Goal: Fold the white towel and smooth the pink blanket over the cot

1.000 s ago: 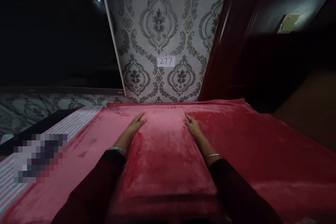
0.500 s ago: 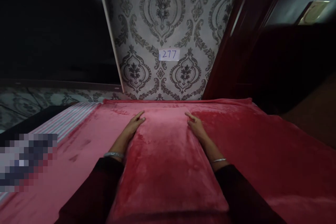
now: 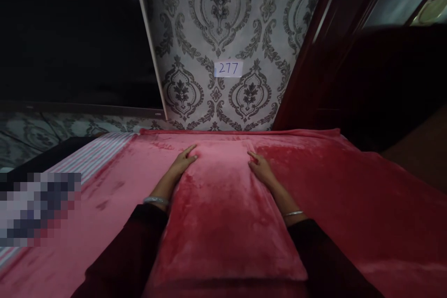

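Observation:
A long folded red plush blanket [image 3: 230,214] lies lengthwise in front of me, on a larger spread of the same pink-red plush cloth [image 3: 118,186]. Against the blanket's far left edge rests my left hand [image 3: 184,159], its index finger stretched forward and thumb apart. On the far right edge, my right hand [image 3: 260,166] lies in much the same way, index finger and thumb spread over the border. The other fingers of both hands are partly hidden. Neither hand visibly pinches the fabric.
A striped cloth [image 3: 98,151] shows under the spread at the left, near a blurred-out pixelated patch. Behind stand a patterned wall with a paper label "277" [image 3: 228,69], a large dark screen [image 3: 70,37] and a dark red door frame [image 3: 307,56].
The view has shifted slightly. My left hand has come a little inward along the blanket's left edge; my right hand stays at the right edge. The blanket keeps its shape.

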`<state>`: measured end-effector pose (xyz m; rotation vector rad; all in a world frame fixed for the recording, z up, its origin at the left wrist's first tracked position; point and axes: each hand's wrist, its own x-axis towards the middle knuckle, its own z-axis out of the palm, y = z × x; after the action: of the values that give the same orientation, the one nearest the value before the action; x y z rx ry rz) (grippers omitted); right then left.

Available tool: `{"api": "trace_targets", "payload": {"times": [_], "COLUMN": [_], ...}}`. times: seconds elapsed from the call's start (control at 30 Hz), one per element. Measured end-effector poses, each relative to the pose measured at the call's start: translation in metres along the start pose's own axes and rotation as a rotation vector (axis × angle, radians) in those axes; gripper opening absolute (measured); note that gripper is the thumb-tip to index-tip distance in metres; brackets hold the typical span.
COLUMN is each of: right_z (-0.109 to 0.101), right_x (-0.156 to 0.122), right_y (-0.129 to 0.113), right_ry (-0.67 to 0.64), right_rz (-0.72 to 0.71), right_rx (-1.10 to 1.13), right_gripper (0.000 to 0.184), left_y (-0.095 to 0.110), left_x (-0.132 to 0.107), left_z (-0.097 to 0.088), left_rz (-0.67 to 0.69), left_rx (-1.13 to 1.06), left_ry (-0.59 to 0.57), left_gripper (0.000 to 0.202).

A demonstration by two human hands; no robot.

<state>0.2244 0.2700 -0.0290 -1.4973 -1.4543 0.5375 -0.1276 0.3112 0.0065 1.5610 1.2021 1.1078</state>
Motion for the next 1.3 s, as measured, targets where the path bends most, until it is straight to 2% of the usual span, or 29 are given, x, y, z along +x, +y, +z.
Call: {"api": "trace_targets", "payload": {"times": [0.13, 0.2, 0.33, 0.37, 0.43, 0.5, 0.57, 0.63, 0.67, 0.77, 0.87, 0.97, 1.07, 1.13, 1.23, 1.3], "right_z": [0.001, 0.002, 0.003, 0.003, 0.003, 0.002, 0.001, 0.0, 0.0, 0.001, 0.001, -0.004, -0.015, -0.025, -0.042, -0.055], "right_x": [-0.002, -0.001, 0.001, 0.001, 0.001, 0.001, 0.002, 0.003, 0.003, 0.005, 0.004, 0.0, -0.017, -0.038, -0.085, -0.121], "right_y": [0.004, 0.005, 0.006, 0.005, 0.004, 0.004, 0.005, 0.007, 0.008, 0.01, 0.005, -0.006, -0.019, -0.026, -0.036, -0.041], "right_ry": [0.026, 0.039, 0.014, 0.007, 0.004, 0.01, 0.004, -0.016, -0.026, -0.034, -0.036, -0.035, -0.072, -0.153, -0.257, -0.278], "right_rz": [-0.041, -0.025, 0.019, 0.023, 0.03, 0.036, 0.03, 0.016, 0.01, 0.004, 0.01, 0.036, 0.076, 0.101, 0.134, 0.145], "right_rx": [0.06, 0.079, 0.064, 0.067, 0.082, 0.087, 0.084, 0.09, 0.099, 0.127, 0.148, 0.163, 0.259, 0.397, 0.562, 0.588], "right_gripper": [0.061, 0.061, 0.059, 0.058, 0.057, 0.057, 0.057, 0.056, 0.056, 0.055, 0.056, 0.059, 0.07, 0.078, 0.08, 0.08], "left_y": [-0.001, -0.004, 0.003, 0.009, 0.025, 0.042, 0.052, 0.052, 0.049, 0.035, 0.029, 0.031, 0.034, 0.037, 0.049, 0.06], "left_x": [0.002, 0.004, 0.009, 0.008, 0.003, -0.007, -0.021, -0.036, -0.041, -0.051, -0.051, -0.049, -0.047, -0.045, -0.048, -0.061], "left_z": [0.005, 0.006, -0.001, -0.004, -0.006, 0.001, 0.018, 0.039, 0.049, 0.065, 0.066, 0.063, 0.062, 0.061, 0.059, 0.057], "left_rz": [0.182, 0.145, -0.063, -0.068, 0.034, 0.221, 0.335, 0.303, 0.269, 0.237, 0.26, 0.254, 0.26, 0.261, 0.239, 0.223], "left_rx": [0.177, 0.217, 0.257, 0.282, 0.386, 0.538, 0.674, 0.794, 0.849, 0.955, 0.972, 0.985, 0.994, 0.993, 0.99, 0.979], "left_ry": [0.041, 0.121, 0.225, 0.228, 0.22, 0.136, -0.063, -0.263, -0.326, -0.367, -0.347, -0.354, -0.376, -0.4, -0.443, -0.463], "left_gripper": [0.069, 0.071, 0.073, 0.074, 0.077, 0.081, 0.081, 0.08, 0.078, 0.076, 0.076, 0.075, 0.074, 0.074, 0.073, 0.074]}}
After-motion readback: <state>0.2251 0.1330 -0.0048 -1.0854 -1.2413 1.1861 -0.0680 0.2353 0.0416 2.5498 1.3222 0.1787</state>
